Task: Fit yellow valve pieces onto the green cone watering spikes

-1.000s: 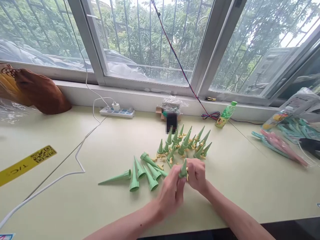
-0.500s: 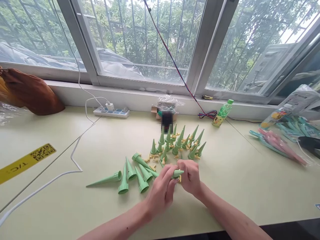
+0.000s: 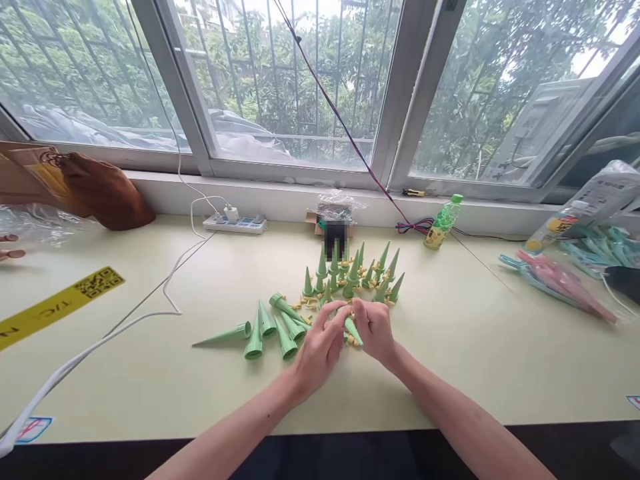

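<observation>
A green plant watering spike [image 3: 353, 331] points down and toward me between my hands, its wide end hidden by fingers. My left hand [image 3: 319, 350] is closed around that wide end. Pressed up against it, my right hand [image 3: 376, 332] is closed too, and what its fingers grip is hidden. Just beyond stand several green spikes [image 3: 353, 272] with their tips up, small yellow valves [image 3: 308, 304] among them. To the left of my left hand, more loose green spikes [image 3: 254, 340] lie or stand with hollow ends showing.
Behind the spikes is a small cardboard box [image 3: 313, 219] with clear plastic. A power strip [image 3: 235, 225] and white cable [image 3: 173, 283] are on the left. A green bottle [image 3: 444, 223] and bagged pink and teal items [image 3: 565, 287] are on the right. Part of another person's hand [image 3: 11, 255] shows at the left edge.
The spike between my hands has tilted from pointing right to pointing down toward me. My view has shifted, and another person's fingers now show at the left edge.
</observation>
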Tool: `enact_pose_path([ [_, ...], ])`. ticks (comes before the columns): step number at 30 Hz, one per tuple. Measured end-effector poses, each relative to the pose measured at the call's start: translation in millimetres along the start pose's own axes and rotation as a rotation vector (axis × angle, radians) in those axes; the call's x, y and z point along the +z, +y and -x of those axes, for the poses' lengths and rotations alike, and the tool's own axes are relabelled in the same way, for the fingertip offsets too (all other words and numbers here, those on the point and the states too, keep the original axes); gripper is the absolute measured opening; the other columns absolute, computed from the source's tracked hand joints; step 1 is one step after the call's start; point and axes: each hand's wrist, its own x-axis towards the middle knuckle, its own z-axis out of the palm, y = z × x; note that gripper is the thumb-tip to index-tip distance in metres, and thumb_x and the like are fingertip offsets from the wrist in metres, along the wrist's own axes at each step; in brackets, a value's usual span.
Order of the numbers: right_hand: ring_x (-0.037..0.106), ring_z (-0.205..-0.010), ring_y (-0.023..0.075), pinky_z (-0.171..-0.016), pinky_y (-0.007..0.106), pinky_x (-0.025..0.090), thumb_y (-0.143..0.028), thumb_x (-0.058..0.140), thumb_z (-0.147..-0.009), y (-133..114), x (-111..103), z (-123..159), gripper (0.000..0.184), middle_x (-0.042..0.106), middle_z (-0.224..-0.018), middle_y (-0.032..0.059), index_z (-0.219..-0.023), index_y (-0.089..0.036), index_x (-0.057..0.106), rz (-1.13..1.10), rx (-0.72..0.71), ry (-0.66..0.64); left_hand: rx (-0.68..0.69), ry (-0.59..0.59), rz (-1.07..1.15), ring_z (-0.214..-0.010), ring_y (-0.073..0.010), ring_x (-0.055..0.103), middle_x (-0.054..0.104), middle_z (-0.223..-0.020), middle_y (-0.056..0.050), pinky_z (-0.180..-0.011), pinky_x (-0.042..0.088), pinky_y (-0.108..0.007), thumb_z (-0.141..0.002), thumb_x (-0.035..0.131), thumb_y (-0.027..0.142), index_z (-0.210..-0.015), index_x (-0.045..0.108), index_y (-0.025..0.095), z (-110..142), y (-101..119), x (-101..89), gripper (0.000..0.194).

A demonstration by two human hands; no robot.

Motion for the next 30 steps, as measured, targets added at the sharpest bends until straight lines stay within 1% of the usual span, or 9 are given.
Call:
enact_pose_path([
  [4, 0.025, -0.044, 0.0070, -0.044, 0.024, 0.023, -0.031, 0.029, -0.103, 2, 0, 0, 0.049, 0.030, -0.048, -0.0042, -0.056, -0.019, 0.028, 0.035, 0.032, 0.004, 0.047, 0.056, -0.080, -0.061, -0.0050, 0.053, 0.048, -0.125, -0.013, -0.059, 0.052, -0.024, -0.098, 0.036, 0.010, -0.141, 0.046, 0.028, -3, 0, -2.3, 0.047],
  [7, 0.025, -0.043, 0.0071, -0.044, 0.024, 0.023, -0.036, 0.030, -0.103, 3, -1, 0, 0.050, 0.030, -0.048, -0.0044, -0.056, -0.020, 0.028, 0.036, 0.059, 0.024, 0.014, 0.092, -0.095, -0.064, -0.0055, 0.055, 0.048, -0.125, -0.013, -0.061, 0.054, -0.024, -0.099, 0.038, 0.013, -0.136, 0.051, 0.028, -6, 0, -1.0, 0.042],
  [11, 0.028, -0.042, 0.0071, -0.043, 0.023, 0.024, -0.040, 0.028, -0.103, 5, -2, -1, 0.050, 0.033, -0.048, -0.0044, -0.057, -0.020, 0.031, -0.018, 0.126, 0.076, -0.135, 0.125, -0.011, -0.064, -0.0061, 0.057, 0.052, -0.121, -0.011, -0.059, 0.054, -0.023, -0.098, 0.046, 0.024, -0.128, 0.051, 0.024, -9, 2, 1.3, 0.030],
  [14, 0.030, -0.043, 0.0077, -0.043, 0.023, 0.025, -0.043, 0.028, -0.103, 8, -4, -3, 0.050, 0.035, -0.050, -0.0039, -0.058, -0.021, 0.031, -0.026, 0.165, 0.102, -0.309, 0.152, 0.139, -0.056, -0.0060, 0.056, 0.060, -0.101, -0.006, -0.049, 0.049, -0.019, -0.098, 0.045, 0.032, -0.118, 0.049, 0.020, -11, 5, 1.6, 0.024],
  [16, 0.030, -0.043, 0.0078, -0.044, 0.023, 0.026, -0.043, 0.029, -0.102, 10, -7, -5, 0.049, 0.035, -0.050, -0.0037, -0.059, -0.021, 0.030, -0.016, 0.161, 0.103, -0.431, 0.131, 0.271, -0.049, -0.0063, 0.054, 0.060, -0.083, -0.001, -0.042, 0.043, -0.017, -0.099, 0.043, 0.039, -0.109, 0.051, 0.018, -13, 7, 0.8, 0.025],
  [19, 0.031, -0.044, 0.0081, -0.045, 0.023, 0.027, -0.045, 0.030, -0.102, 12, -9, -7, 0.051, 0.037, -0.049, -0.0034, -0.057, -0.021, 0.031, -0.001, 0.156, 0.063, -0.581, 0.028, 0.502, -0.038, -0.0074, 0.048, 0.053, -0.056, 0.002, -0.034, 0.033, -0.018, -0.097, 0.040, 0.053, -0.083, 0.056, 0.014, -19, 11, -2.0, 0.044],
  [22, 0.035, -0.046, 0.0082, -0.046, 0.023, 0.029, -0.046, 0.029, -0.102, 15, -8, -7, 0.052, 0.040, -0.051, -0.0026, -0.057, -0.020, 0.033, -0.009, 0.142, -0.027, -0.704, -0.050, 0.660, -0.032, -0.0089, 0.045, 0.050, -0.044, 0.001, -0.031, 0.028, -0.018, -0.094, 0.040, 0.060, -0.069, 0.055, 0.013, -25, 14, -5.7, 0.055],
  [25, 0.036, -0.047, 0.0078, -0.047, 0.022, 0.030, -0.045, 0.030, -0.102, 17, -6, -5, 0.051, 0.040, -0.053, -0.0029, -0.058, -0.020, 0.034, -0.019, 0.123, -0.092, -0.724, -0.070, 0.651, -0.031, -0.0081, 0.043, 0.052, -0.042, 0.000, -0.032, 0.027, -0.018, -0.091, 0.047, 0.060, -0.066, 0.054, 0.013, -27, 14, -8.4, 0.054],
  [30, 0.033, -0.046, 0.0069, -0.047, 0.021, 0.028, -0.044, 0.032, -0.102, 18, -5, -4, 0.049, 0.036, -0.053, -0.0047, -0.060, -0.020, 0.031, -0.033, 0.109, -0.105, -0.676, -0.090, 0.577, -0.030, -0.0068, 0.040, 0.053, -0.042, 0.001, -0.034, 0.027, -0.019, -0.090, 0.052, 0.056, -0.068, 0.053, 0.014, -26, 13, -10.1, 0.048],
])
